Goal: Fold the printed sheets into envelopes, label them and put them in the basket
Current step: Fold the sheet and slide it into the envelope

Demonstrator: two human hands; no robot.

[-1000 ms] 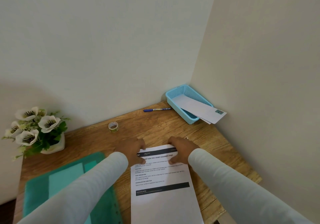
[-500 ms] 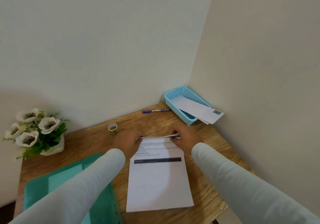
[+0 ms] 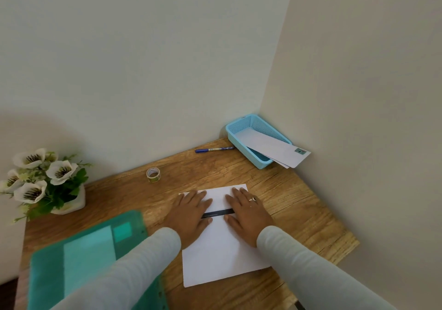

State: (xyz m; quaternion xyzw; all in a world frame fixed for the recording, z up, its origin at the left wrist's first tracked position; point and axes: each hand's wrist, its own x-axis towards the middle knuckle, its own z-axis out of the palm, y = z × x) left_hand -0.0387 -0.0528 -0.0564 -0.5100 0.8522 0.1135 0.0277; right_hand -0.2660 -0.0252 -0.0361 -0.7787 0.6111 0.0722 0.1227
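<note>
Wooden and warm-toned, the desk point(image 3: 299, 214) is filling the corner between two pale walls and carrying everything in play. A green folder point(image 3: 79, 257) is lying at its near left, with a pot of white flowers point(image 3: 40, 180) sitting beyond it by the wall.

The printed sheet point(image 3: 222, 254) is lying flat in the middle of the desk, its far part turned over toward the person so that a blank flap is covering the text and only a dark printed bar is showing at the flap's edge. The left hand point(image 3: 191, 216) and the right hand point(image 3: 248, 216) are both resting palm-down on that flap, fingers spread and flat; neither grip is closing on anything, they are simply pressing the paper down.

The blue basket point(image 3: 233, 132) is standing in the far right corner, already holding at least two white envelopes point(image 3: 270, 147), the top one carrying a small label and sticking out over the rim.

A blue pen point(image 3: 214, 149) is lying just left of the basket, and a small roll of tape point(image 3: 153, 175) is sitting nearer the middle, well apart from the hands.

Judging from this, some envelopes are finished, while this sheet is only at its first fold: further folding, enclosing, labelling and dropping in the basket are all remaining.
</note>
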